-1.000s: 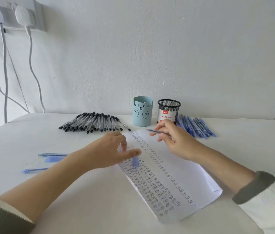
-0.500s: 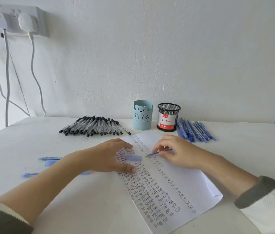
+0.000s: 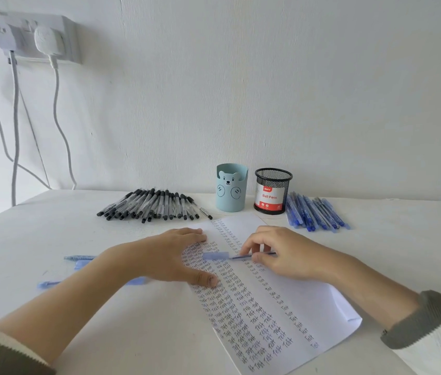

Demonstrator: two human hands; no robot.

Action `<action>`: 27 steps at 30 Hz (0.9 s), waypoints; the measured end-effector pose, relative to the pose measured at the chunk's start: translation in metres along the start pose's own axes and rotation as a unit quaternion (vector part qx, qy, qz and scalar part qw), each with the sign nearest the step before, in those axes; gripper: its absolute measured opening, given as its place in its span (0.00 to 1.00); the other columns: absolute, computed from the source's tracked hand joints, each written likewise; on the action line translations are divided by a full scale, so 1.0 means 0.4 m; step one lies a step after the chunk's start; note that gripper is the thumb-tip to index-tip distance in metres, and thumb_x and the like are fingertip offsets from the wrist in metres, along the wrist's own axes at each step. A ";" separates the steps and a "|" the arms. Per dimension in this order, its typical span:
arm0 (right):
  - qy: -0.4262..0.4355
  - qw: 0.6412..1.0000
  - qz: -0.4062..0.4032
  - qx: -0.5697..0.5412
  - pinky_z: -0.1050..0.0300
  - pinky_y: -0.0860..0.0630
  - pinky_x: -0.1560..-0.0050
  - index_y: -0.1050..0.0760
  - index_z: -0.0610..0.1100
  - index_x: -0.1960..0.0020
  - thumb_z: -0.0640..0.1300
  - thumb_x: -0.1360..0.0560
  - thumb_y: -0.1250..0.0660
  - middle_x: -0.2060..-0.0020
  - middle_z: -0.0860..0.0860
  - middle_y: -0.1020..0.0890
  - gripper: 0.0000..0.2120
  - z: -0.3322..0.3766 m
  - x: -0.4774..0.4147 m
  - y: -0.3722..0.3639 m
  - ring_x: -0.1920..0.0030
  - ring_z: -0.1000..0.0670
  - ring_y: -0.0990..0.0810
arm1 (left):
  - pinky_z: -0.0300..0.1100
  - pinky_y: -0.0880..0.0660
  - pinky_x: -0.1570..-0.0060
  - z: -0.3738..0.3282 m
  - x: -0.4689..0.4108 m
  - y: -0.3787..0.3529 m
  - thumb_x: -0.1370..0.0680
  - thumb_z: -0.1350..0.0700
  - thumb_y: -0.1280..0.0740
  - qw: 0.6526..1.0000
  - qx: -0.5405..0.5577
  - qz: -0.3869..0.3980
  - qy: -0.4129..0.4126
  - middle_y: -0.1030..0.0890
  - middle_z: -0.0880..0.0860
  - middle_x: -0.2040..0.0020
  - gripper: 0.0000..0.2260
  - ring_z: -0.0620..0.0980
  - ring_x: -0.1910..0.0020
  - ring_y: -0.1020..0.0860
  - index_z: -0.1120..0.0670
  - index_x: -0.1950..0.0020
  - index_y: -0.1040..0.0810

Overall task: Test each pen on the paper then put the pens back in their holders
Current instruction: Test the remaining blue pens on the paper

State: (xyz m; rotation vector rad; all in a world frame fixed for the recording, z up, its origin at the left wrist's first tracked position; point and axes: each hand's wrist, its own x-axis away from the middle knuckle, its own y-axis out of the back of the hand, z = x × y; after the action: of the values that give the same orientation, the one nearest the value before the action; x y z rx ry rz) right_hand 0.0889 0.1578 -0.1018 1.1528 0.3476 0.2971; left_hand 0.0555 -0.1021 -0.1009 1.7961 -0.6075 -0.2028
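Two hands are on the paper (image 3: pixel 281 315) here. The left hand (image 3: pixel 165 259) lies flat with fingers spread, pressing down the sheet's 9 o'clock edge. The right hand (image 3: pixel 289 253) pinches a blue pen (image 3: pixel 241 257) nearly flat over the writing, its tip just beside a loose blue cap (image 3: pixel 215 256) on the sheet. Up at 12 o'clock the bear holder (image 3: pixel 231 189) and mesh holder (image 3: pixel 272 192) sit side by side. Black pens (image 3: pixel 151 207) are heaped at 10 o'clock and blue pens (image 3: pixel 316 212) at 2 o'clock, and a couple of stray pens (image 3: pixel 78 257) lie at 9 o'clock on the table (image 3: pixel 38 234).
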 end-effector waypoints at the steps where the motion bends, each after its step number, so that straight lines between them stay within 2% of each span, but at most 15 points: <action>1: -0.002 1.000 -0.001 0.007 0.55 0.25 0.45 0.20 0.56 0.46 0.44 0.21 0.36 0.52 0.58 0.24 0.10 -0.001 0.000 0.002 0.52 0.56 0.24 | 0.46 0.49 0.24 0.001 0.000 0.000 0.44 0.21 0.35 1.000 0.001 0.000 0.001 0.48 0.36 0.23 0.54 0.39 0.24 0.49 0.40 0.22 0.45; 6: -0.005 1.000 -0.007 0.023 0.52 0.25 0.44 0.21 0.57 0.46 0.44 0.20 0.36 0.53 0.59 0.24 0.10 0.001 -0.005 0.002 0.53 0.57 0.24 | 0.45 0.50 0.24 -0.008 0.005 0.003 0.42 0.23 0.34 1.000 0.002 0.002 -0.002 0.48 0.36 0.23 0.53 0.40 0.24 0.49 0.41 0.22 0.45; 8: 0.004 0.999 -0.012 0.030 0.51 0.25 0.44 0.22 0.57 0.42 0.44 0.20 0.36 0.52 0.59 0.24 0.11 0.008 -0.010 -0.004 0.52 0.56 0.25 | 0.44 0.50 0.24 -0.014 0.006 0.004 0.41 0.24 0.33 1.000 -0.001 0.004 -0.001 0.48 0.37 0.23 0.51 0.40 0.24 0.49 0.42 0.22 0.45; 12: 0.053 0.997 -0.006 0.052 0.56 0.30 0.42 0.31 0.64 0.30 0.39 0.19 0.39 0.52 0.56 0.25 0.25 0.024 -0.026 -0.020 0.48 0.54 0.29 | 0.44 0.49 0.24 -0.012 0.005 0.001 0.40 0.25 0.33 1.000 0.000 0.007 -0.001 0.49 0.37 0.23 0.51 0.40 0.24 0.49 0.41 0.22 0.46; 15: 0.086 0.994 -0.003 0.063 0.59 0.33 0.41 0.31 0.60 0.29 0.37 0.19 0.42 0.50 0.54 0.28 0.25 0.039 -0.033 -0.045 0.45 0.53 0.32 | 0.43 0.49 0.25 -0.011 0.004 -0.001 0.40 0.25 0.33 1.000 0.002 0.005 -0.002 0.49 0.37 0.22 0.51 0.40 0.24 0.49 0.42 0.22 0.46; 19: 0.081 0.996 -0.044 0.020 0.58 0.31 0.38 0.25 0.48 0.33 0.40 0.18 0.41 0.47 0.53 0.27 0.15 0.032 -0.036 -0.053 0.45 0.55 0.30 | 0.45 0.48 0.24 -0.012 0.004 -0.003 0.38 0.26 0.32 1.000 0.010 0.002 -0.004 0.49 0.37 0.23 0.50 0.41 0.24 0.48 0.42 0.22 0.46; 21: 0.072 0.992 -0.104 -0.007 0.55 0.28 0.42 0.27 0.46 0.35 0.41 0.18 0.42 0.50 0.53 0.26 0.13 0.020 -0.037 -0.041 0.49 0.55 0.27 | 0.45 0.48 0.24 -0.006 0.003 -0.003 0.39 0.25 0.33 1.000 0.012 0.005 -0.009 0.48 0.37 0.23 0.50 0.41 0.24 0.47 0.43 0.22 0.45; 22: 0.056 0.989 -0.134 -0.032 0.56 0.26 0.47 0.27 0.47 0.36 0.41 0.17 0.43 0.53 0.53 0.24 0.12 0.018 -0.035 -0.028 0.54 0.56 0.25 | 0.46 0.47 0.24 0.000 0.000 -0.002 0.40 0.23 0.35 1.000 0.010 0.005 -0.012 0.48 0.37 0.23 0.51 0.42 0.24 0.46 0.42 0.22 0.45; 24: 0.000 0.980 -0.173 -0.103 0.63 0.30 0.61 0.27 0.51 0.40 0.42 0.18 0.44 0.64 0.53 0.25 0.11 0.016 -0.039 0.006 0.67 0.59 0.29 | 0.48 0.43 0.25 0.011 -0.005 -0.001 0.42 0.18 0.43 1.000 -0.004 -0.019 -0.025 0.44 0.37 0.24 0.50 0.42 0.25 0.42 0.39 0.24 0.41; 25: -0.033 0.970 -0.183 -0.156 0.63 0.34 0.65 0.26 0.52 0.45 0.42 0.18 0.44 0.67 0.54 0.27 0.10 0.017 -0.040 0.026 0.70 0.58 0.33 | 0.48 0.40 0.26 0.017 -0.008 -0.003 0.42 0.16 0.49 0.998 -0.021 -0.041 -0.034 0.41 0.37 0.24 0.50 0.41 0.26 0.40 0.38 0.25 0.38; 27: -0.075 0.945 -0.188 -0.258 0.61 0.38 0.64 0.28 0.51 0.57 0.46 0.20 0.44 0.72 0.59 0.30 0.10 0.014 -0.042 0.063 0.69 0.56 0.36 | 0.46 0.36 0.29 0.027 -0.015 -0.010 0.41 0.17 0.59 0.993 -0.055 -0.083 -0.056 0.36 0.38 0.26 0.48 0.41 0.28 0.37 0.39 0.27 0.34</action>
State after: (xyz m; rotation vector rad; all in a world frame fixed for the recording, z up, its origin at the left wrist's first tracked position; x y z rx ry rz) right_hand 0.0746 0.1559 -0.0744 0.5702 0.3222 -0.0418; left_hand 0.0469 -0.1073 -0.1088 1.7376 -0.5150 -0.4455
